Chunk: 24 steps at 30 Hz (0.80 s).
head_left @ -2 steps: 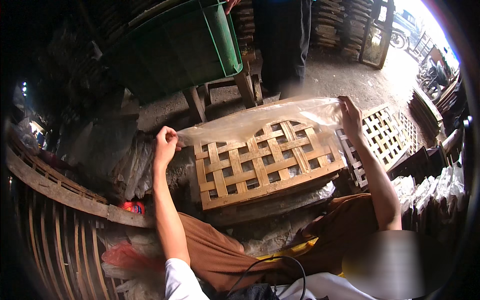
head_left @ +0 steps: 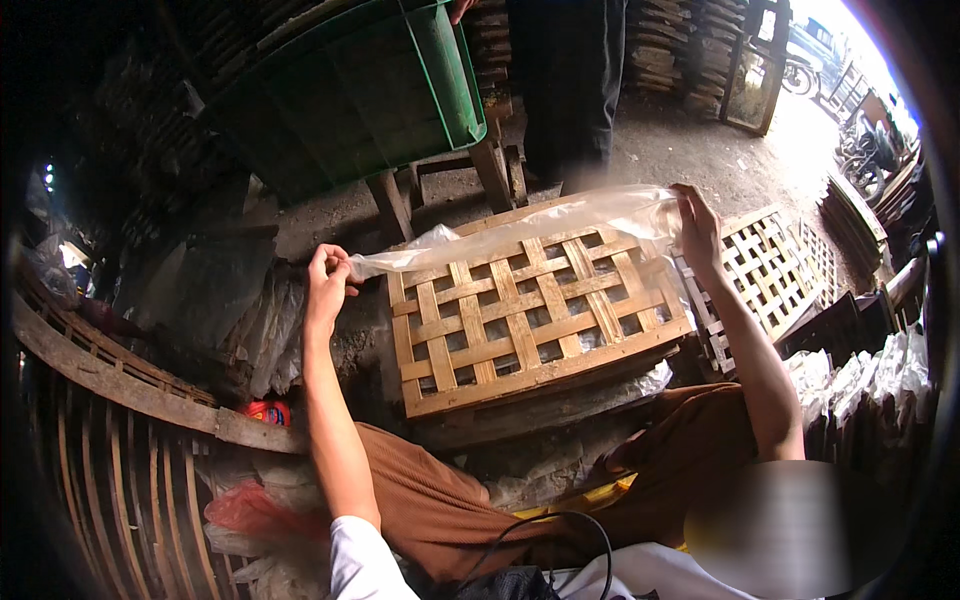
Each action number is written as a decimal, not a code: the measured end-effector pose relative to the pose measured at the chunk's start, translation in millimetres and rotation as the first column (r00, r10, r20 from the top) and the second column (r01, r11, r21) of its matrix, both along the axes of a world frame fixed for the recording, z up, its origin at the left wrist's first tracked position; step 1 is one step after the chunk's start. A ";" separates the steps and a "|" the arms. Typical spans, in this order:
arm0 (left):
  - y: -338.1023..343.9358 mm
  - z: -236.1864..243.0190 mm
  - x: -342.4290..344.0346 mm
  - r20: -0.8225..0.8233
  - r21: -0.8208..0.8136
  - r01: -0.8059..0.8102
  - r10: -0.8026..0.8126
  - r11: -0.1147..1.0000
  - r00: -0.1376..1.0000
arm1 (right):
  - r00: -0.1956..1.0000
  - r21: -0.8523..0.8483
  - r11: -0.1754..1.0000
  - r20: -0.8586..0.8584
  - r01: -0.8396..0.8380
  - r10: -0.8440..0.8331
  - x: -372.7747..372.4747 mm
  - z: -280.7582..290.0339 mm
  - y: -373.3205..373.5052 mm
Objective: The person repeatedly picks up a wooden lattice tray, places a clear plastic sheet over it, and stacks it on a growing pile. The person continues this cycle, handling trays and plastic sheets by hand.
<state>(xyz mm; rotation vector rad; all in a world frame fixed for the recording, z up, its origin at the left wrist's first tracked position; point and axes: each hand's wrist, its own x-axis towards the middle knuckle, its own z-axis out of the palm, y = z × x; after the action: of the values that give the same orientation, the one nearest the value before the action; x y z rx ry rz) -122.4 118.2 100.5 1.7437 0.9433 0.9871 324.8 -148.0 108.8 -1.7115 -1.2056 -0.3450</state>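
A clear plastic sheet [head_left: 560,218] is stretched in a loose band over the far part of a woven bamboo lattice panel [head_left: 530,320] lying flat in front of my legs. My left hand [head_left: 335,270] pinches the sheet's left end, just beyond the panel's upper left corner. My right hand [head_left: 698,215] grips the right end, a little higher, above the panel's far right corner. Another lattice panel [head_left: 760,270] lies to the right, partly behind my right forearm.
A green plastic bin [head_left: 330,110] on wooden legs stands beyond the panel; a person in dark trousers [head_left: 565,90] stands beside it. A slatted wooden frame [head_left: 130,390] lines the left. Stacked white-wrapped sheets [head_left: 870,380] stand at right. Motorbikes [head_left: 860,160] are at the far right.
Both my hands have risen slightly toward the far side, and the sheet with them, uncovering more of the lattice's upper part.
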 end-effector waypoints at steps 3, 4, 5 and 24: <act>0.0 4.5 -2.4 0.153 0.038 -0.066 0.060 0.997 0.986 | 0.997 0.137 0.988 -0.005 0.075 -0.075 -10.7 7.4 11.6; -5.2 9.9 0.7 0.292 0.004 -0.063 0.059 0.998 0.955 | 0.995 0.244 0.967 0.050 0.073 -0.088 -14.4 13.2 15.1; -10.5 15.3 3.3 0.425 -0.029 -0.054 0.061 0.998 0.903 | 0.989 0.347 0.936 0.103 0.065 -0.107 -18.5 19.2 18.0; 22.3 -46.8 -36.9 -0.793 0.118 0.157 -0.002 0.981 0.609 | 0.951 -0.602 0.738 -0.151 -0.305 0.270 -11.1 -45.7 7.8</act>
<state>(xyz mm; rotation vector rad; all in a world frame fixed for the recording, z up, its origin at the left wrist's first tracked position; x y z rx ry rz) -159.3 140.5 53.6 2.4212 1.3235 0.1685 313.7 -140.2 63.2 -2.0132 -1.6363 0.3371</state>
